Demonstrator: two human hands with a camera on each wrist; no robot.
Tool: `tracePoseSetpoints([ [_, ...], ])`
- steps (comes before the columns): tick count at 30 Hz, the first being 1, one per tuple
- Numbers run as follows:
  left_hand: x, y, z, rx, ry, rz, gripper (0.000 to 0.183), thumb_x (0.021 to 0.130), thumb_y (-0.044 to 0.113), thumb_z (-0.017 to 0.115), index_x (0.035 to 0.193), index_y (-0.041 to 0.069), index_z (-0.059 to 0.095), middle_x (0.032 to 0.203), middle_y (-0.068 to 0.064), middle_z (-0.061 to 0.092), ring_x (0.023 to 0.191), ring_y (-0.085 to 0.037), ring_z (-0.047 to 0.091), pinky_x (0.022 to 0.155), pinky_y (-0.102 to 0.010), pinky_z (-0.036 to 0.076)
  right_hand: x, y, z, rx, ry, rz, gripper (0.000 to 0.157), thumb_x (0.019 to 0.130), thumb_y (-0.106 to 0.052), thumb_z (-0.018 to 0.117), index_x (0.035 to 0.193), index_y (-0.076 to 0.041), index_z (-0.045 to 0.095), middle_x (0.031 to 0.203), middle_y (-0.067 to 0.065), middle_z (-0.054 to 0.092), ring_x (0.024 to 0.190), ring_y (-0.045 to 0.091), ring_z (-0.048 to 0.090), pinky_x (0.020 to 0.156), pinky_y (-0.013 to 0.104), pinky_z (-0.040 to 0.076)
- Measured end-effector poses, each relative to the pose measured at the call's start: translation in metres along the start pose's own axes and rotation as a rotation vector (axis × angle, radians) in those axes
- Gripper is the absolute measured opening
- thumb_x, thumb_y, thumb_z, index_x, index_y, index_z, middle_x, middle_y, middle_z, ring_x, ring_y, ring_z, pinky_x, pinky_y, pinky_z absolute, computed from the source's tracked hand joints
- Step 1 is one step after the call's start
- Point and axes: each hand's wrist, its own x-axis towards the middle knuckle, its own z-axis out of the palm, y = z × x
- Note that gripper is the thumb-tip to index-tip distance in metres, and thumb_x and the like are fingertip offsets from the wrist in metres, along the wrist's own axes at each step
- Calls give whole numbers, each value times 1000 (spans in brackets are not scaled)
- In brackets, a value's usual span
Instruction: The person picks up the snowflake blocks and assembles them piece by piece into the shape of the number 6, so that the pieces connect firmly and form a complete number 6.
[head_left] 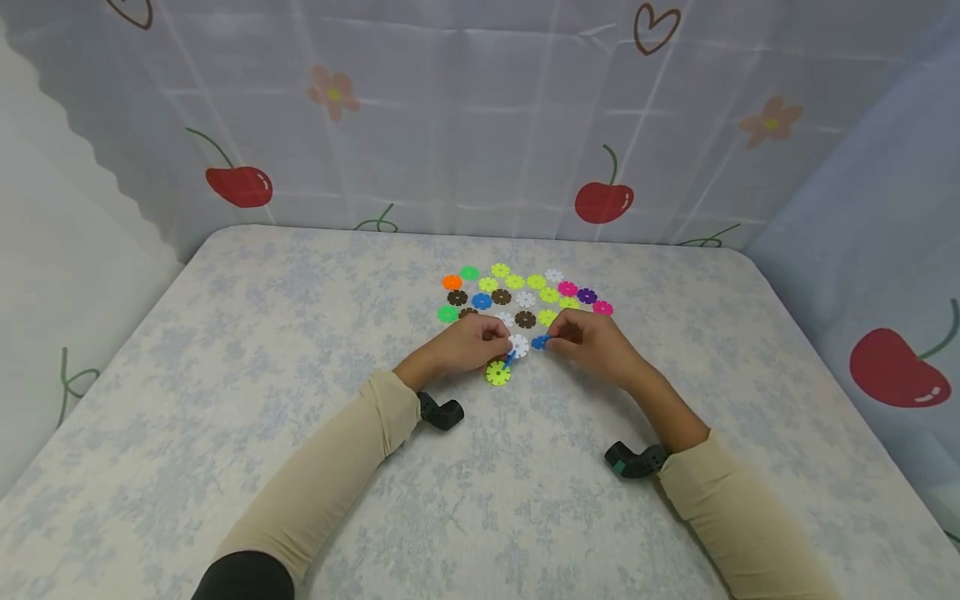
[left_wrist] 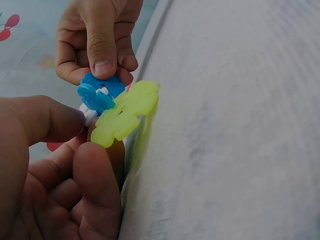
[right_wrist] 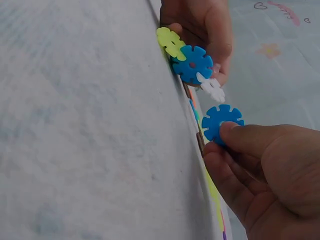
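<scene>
My left hand (head_left: pixel 474 343) pinches a small chain of notched plastic discs. In it a yellow disc (head_left: pixel 498 372), a blue disc (right_wrist: pixel 192 64) and a white disc (right_wrist: pixel 213 89) are slotted together at angles. Between thumb and fingertips, my right hand (head_left: pixel 592 343) holds a single blue disc (right_wrist: pixel 220 120) by its edge. That disc is close beside the white one, to its right in the head view. In the left wrist view the right hand's blue disc (left_wrist: pixel 107 83) overlaps the chain, and the yellow disc (left_wrist: pixel 127 112) covers some of the left fingers.
Beyond the hands, loose notched discs lie spread on the patterned tabletop (head_left: pixel 337 300): orange (head_left: pixel 452 282), green (head_left: pixel 469 272), brown (head_left: pixel 501 297), pink (head_left: pixel 567 288), purple (head_left: pixel 587 296) and several yellow ones (head_left: pixel 536 282). A printed curtain (head_left: pixel 465 125) hangs behind the table.
</scene>
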Motion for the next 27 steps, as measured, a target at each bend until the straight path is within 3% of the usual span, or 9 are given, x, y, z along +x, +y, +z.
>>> tracePoseSetpoints([
  [7, 0, -2, 0, 7, -9, 28, 16, 103, 20, 61, 96, 9, 70, 77, -3, 62, 59, -14, 50, 58, -26, 45, 0, -4, 6, 23, -4, -103, 13, 90, 3, 74, 94, -6, 66, 93, 3, 70, 90, 19, 69, 85, 38, 57],
  [16, -1, -1, -1, -9, -8, 45, 15, 103, 20, 63, 96, 9, 72, 81, -3, 68, 62, -14, 53, 56, -26, 46, 0, -4, 6, 20, 6, -138, 13, 89, 5, 75, 93, -5, 68, 94, 5, 71, 90, 22, 70, 84, 42, 58],
  [27, -1, -2, -1, -33, -6, 46, 14, 102, 12, 64, 108, 4, 74, 80, -4, 67, 65, -14, 55, 58, -25, 48, -1, -5, 8, 14, 13, -130, 10, 86, 4, 78, 87, -5, 73, 87, 2, 73, 82, 18, 69, 79, 30, 58],
])
